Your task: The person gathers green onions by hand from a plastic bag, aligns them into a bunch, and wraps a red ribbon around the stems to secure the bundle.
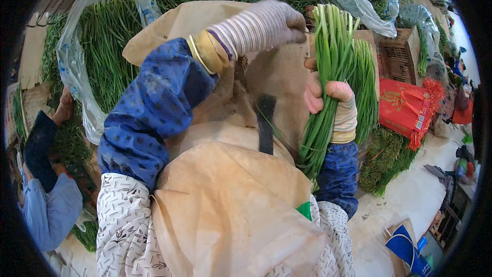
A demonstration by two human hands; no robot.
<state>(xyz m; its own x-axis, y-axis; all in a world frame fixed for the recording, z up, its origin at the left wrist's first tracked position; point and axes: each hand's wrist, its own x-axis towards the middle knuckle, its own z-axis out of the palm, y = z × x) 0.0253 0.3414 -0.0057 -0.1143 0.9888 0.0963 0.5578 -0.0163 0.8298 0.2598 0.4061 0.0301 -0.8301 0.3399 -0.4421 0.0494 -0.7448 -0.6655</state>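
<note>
The right hand (333, 100), in a fingerless striped glove, is clenched around a bunch (333, 72) of long green stalks, held upright in front of the tan apron (230, 200). The left hand (271, 23), fully gloved, reaches across with its fingers curled at the bunch's top edge; whether it pinches a stalk I cannot tell. The grip sits low on the bunch, so the tall tips could splay and loose stalks slide out the bottom if the fist slackens. A hard tug from the left hand could snap or bruise the thin leaves. Beyond lie heaped greens (107, 46) in a clear plastic bag (77, 66), a red bag (405, 107) and a wicker crate (397, 54). Another person's sleeve (48, 205) shows at the left.
</note>
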